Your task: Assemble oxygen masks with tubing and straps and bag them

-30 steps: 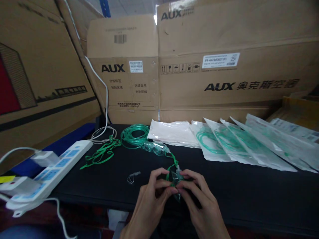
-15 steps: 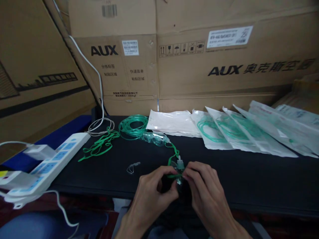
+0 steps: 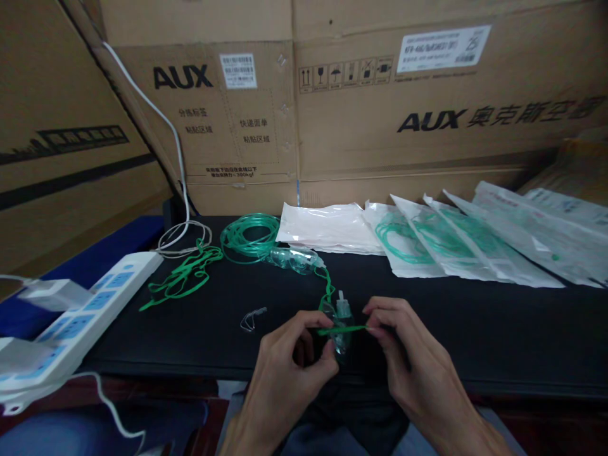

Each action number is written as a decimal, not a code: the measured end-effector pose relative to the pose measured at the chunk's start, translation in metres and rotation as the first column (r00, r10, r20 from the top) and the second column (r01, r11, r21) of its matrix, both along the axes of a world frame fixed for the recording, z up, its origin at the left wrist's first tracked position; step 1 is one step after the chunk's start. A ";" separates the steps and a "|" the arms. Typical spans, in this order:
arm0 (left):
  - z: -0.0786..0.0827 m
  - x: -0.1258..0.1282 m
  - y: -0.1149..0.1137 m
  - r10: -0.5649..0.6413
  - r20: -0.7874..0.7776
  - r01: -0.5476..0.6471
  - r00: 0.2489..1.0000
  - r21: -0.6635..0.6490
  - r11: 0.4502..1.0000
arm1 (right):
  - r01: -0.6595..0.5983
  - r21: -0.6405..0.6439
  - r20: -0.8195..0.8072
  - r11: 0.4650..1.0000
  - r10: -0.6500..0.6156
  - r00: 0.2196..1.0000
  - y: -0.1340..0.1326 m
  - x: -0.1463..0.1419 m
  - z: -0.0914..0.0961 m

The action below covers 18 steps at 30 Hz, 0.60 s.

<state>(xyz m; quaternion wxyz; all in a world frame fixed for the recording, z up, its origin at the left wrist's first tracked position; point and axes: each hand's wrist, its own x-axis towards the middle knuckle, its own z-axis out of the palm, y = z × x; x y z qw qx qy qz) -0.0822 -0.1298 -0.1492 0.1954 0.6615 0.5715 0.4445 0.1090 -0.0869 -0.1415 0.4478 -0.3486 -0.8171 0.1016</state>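
Note:
Both hands work at the near edge of a black table. My left hand pinches one end of a green elastic strap, and my right hand pinches the other end, pulling it taut. The strap crosses a clear plastic mask with a white port, held between the hands. A green tube runs from the mask back to a clear chamber and a coil of green tubing.
A loose green strap and a small clear clip lie left of my hands. Several sealed white pouches fan along the back right. A white power strip lies at left. Large cardboard boxes wall the back.
My hands have drawn apart, stretching the green strap straight across the mask. The camera has tilted lower, so the boxes sit higher in view.

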 end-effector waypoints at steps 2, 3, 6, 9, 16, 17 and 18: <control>0.000 -0.001 0.000 0.013 0.014 -0.013 1.000 -0.012 1.000 | -0.004 -0.032 -0.025 0.999 0.003 1.000 0.000 0.000 0.000; 0.000 -0.002 0.000 0.015 0.020 -0.014 1.000 -0.018 1.000 | -0.011 -0.046 -0.036 0.999 0.009 0.999 0.000 0.001 -0.001; 0.000 -0.003 0.000 0.002 0.059 0.000 0.998 -0.040 0.999 | -0.067 -0.136 -0.065 0.988 0.059 0.996 0.001 0.003 -0.005; 0.001 -0.004 0.000 -0.027 0.142 0.036 0.989 -0.063 0.997 | -0.105 -0.289 -0.052 0.952 0.094 0.994 0.000 0.003 -0.011; 0.002 -0.001 -0.001 -0.165 0.226 0.176 0.960 -0.029 0.984 | -0.295 -0.703 -0.259 0.647 0.153 0.954 0.002 0.000 -0.011; 0.001 -0.001 -0.001 -0.181 0.237 0.191 0.955 -0.020 0.981 | -0.353 -0.734 -0.328 0.580 0.153 0.932 0.003 0.000 -0.007; 0.001 0.000 -0.001 -0.189 0.249 0.199 0.950 -0.015 0.980 | -0.410 -0.749 -0.390 0.521 0.155 0.908 0.004 -0.001 -0.003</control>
